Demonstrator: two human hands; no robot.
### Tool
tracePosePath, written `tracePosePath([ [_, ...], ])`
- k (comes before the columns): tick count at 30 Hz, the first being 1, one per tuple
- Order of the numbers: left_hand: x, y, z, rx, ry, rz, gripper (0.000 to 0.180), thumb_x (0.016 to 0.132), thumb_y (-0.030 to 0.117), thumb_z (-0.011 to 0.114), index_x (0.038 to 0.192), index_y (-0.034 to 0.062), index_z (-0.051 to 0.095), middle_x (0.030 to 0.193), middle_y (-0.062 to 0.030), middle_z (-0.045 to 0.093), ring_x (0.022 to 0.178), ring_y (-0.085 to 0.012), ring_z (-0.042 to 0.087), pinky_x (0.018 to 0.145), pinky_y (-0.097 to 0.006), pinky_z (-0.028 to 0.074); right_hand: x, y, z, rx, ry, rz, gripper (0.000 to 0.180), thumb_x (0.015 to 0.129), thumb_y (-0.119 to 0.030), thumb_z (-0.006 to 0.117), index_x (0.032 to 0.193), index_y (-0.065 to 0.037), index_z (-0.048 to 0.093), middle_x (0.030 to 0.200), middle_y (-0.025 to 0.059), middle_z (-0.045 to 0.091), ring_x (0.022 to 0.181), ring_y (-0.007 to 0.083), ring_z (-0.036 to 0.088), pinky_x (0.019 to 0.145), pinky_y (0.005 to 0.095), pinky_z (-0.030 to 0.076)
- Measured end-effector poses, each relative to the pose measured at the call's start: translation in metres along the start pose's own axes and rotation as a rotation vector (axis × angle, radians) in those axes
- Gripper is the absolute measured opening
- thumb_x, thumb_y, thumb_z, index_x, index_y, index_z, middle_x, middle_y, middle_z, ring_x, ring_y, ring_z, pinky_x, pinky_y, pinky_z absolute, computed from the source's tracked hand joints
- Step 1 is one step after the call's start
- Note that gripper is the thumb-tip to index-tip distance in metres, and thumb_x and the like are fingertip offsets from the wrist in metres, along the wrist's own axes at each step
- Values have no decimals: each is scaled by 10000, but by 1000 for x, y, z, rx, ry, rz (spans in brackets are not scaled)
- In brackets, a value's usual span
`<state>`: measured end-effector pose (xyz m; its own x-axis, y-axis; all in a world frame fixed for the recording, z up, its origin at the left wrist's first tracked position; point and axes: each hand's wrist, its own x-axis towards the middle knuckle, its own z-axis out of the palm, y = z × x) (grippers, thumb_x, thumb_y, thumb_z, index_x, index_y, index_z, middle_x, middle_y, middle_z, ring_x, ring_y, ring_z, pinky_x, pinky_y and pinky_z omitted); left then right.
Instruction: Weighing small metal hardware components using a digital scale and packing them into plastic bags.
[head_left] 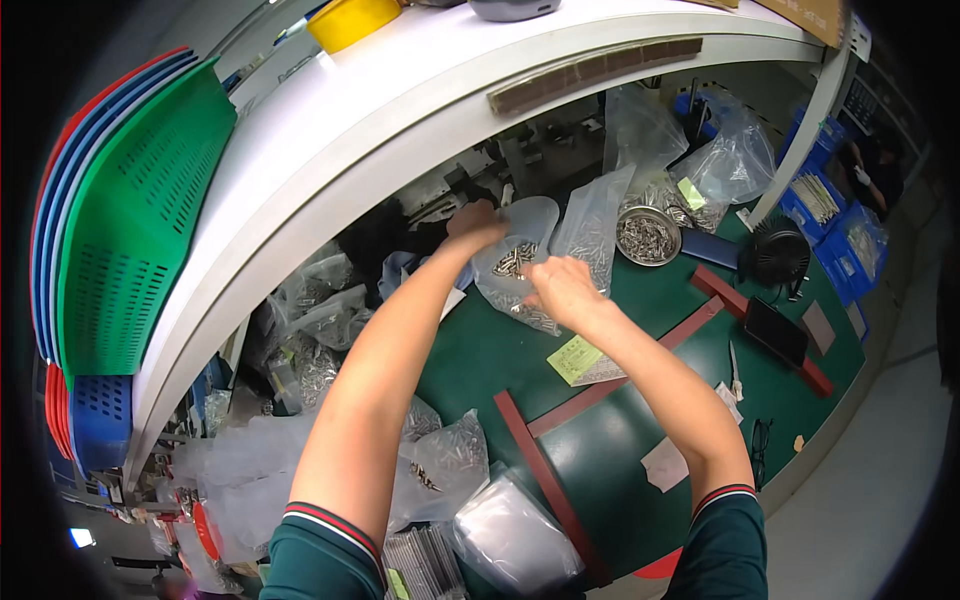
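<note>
My left hand [476,224] grips the upper rim of a clear plastic bag [527,222] holding small metal screws [513,260]. My right hand [560,288] pinches the same bag's lower right side, just above the green mat [480,350]. The bag hangs open between both hands, with more screws gathered at its bottom. A second clear bag of metal parts [592,225] stands right behind it.
A round metal bowl of screws [647,238] sits to the right, beside more clear bags [735,160]. A yellow slip [574,358], red-brown strips [620,385], a black fan [775,252] and a dark tablet [775,330] lie on the mat. Bags of parts [450,455] pile at the lower left.
</note>
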<state>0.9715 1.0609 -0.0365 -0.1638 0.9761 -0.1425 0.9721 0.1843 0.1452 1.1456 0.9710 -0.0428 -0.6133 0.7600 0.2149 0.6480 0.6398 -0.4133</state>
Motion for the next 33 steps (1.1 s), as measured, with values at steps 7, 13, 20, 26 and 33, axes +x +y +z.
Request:
tracePosePath([
  [7,-23,-17,13,51,-108,77,364,849,364,435,936,75,639,991,-161,613,937,-338,580,788,-425,457,-6,8,14,16,10,-52,222,756,-204,629,654,-9,604,638,191,584,661,349,596,595,432,465],
  [13,-68,-66,12,-292,-78,57,417,848,355,440,809,-26,605,752,-187,612,697,-296,595,666,-387,435,-17,-24,31,187,272,-24,309,788,-212,586,558,-6,569,545,186,535,562,351,565,533,418,447],
  [20,-138,-75,-4,-1186,-215,-314,351,899,259,466,591,96,430,500,18,354,409,-86,248,406,-261,170,-9,-37,18,467,402,235,390,774,-211,588,501,18,431,467,180,407,430,339,415,447,393,323],
  [26,-241,-81,-90,-1274,-122,-80,399,905,288,452,546,118,412,504,51,344,444,-60,267,425,-230,198,-54,-128,-49,516,584,-28,343,732,-46,628,504,15,380,446,106,361,391,209,323,407,320,249],
  [33,-423,-104,-182,-1531,-104,186,410,922,281,422,549,112,411,522,62,343,478,-37,264,432,-216,205,-136,-250,-139,660,589,-465,224,783,-18,537,581,12,445,544,32,427,468,79,361,445,228,237],
])
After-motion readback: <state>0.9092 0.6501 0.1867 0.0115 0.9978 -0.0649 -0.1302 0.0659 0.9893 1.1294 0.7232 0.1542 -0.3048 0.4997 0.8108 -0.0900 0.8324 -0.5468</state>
